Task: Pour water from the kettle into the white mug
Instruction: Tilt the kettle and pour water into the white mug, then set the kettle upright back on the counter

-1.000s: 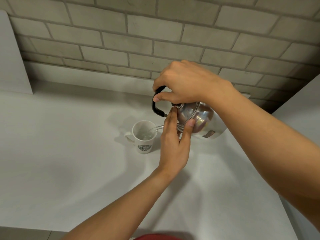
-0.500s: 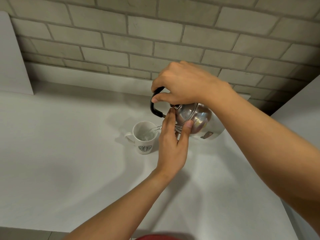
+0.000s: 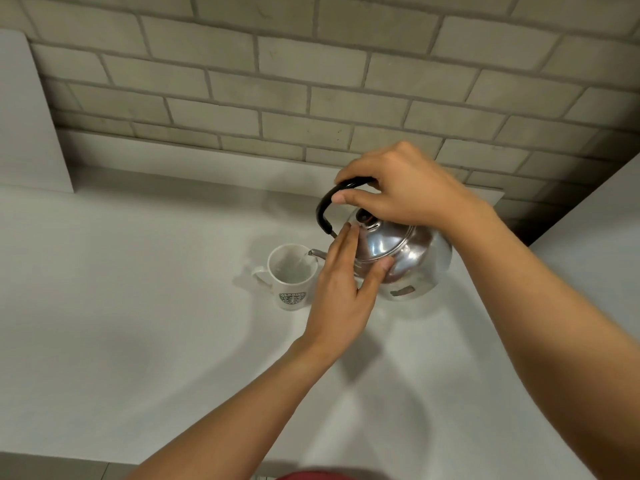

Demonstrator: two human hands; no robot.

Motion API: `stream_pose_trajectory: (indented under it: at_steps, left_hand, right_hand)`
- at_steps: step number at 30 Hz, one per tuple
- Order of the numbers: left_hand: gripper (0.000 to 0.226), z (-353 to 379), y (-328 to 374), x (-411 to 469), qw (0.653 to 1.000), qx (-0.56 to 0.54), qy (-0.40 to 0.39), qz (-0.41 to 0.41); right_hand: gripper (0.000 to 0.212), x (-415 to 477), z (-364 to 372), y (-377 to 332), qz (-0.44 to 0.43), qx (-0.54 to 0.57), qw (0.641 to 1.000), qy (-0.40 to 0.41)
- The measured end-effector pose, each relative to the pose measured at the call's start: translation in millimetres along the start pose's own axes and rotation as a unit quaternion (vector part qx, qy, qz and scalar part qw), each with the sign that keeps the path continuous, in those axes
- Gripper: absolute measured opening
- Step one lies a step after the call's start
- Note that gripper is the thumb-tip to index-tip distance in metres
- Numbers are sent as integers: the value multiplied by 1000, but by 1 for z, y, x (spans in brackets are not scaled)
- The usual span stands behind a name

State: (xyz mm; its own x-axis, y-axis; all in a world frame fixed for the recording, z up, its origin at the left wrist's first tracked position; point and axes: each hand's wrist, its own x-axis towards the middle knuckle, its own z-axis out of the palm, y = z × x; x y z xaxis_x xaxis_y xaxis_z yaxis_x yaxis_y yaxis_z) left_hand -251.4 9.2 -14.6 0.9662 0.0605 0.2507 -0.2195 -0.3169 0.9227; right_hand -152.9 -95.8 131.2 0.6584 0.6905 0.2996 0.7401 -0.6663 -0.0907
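Steel kettle tipped, right hand clamped on handle | left hand flat, steadying lid | step: pouring into white mug beside left fingers | next: level kettle before overflow

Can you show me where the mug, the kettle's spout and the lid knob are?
white mug (image 3: 292,299): head view, on its front wall.
spout (image 3: 316,252): head view, on its tip.
lid knob (image 3: 364,216): head view, on its black top.

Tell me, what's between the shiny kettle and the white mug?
The left hand, fingers flat against the kettle, and the spout reaching over the white mug, in the head view.
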Motion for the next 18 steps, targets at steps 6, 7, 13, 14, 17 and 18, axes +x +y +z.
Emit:
stream_pose_trajectory:
  at_steps: [6, 7, 13, 14, 17, 18]
  left_hand:
    - [70, -8, -3, -2, 996, 60, -35, 49]
    - [65, -10, -4, -3, 996, 62, -32, 59]
    - [21, -23, -7, 5, 988, 54, 82, 115]
    - [28, -25, -3, 11, 990, 57, 81, 104]
    - [54, -28, 6, 36, 992, 96, 7, 81]
    - [57, -19, 14, 49, 991, 99, -29, 84]
  right_hand:
    - [35, -36, 14, 17, 58, 85, 990, 93]
    - [32, -43, 17, 20, 71, 98, 986, 111]
    - [24, -80, 34, 36, 135, 179, 952, 210]
    - [24, -85, 37, 38, 143, 185, 947, 219]
    - [24, -98, 47, 44, 155, 195, 940, 232]
    - [24, -106, 46, 53, 159, 198, 937, 240]
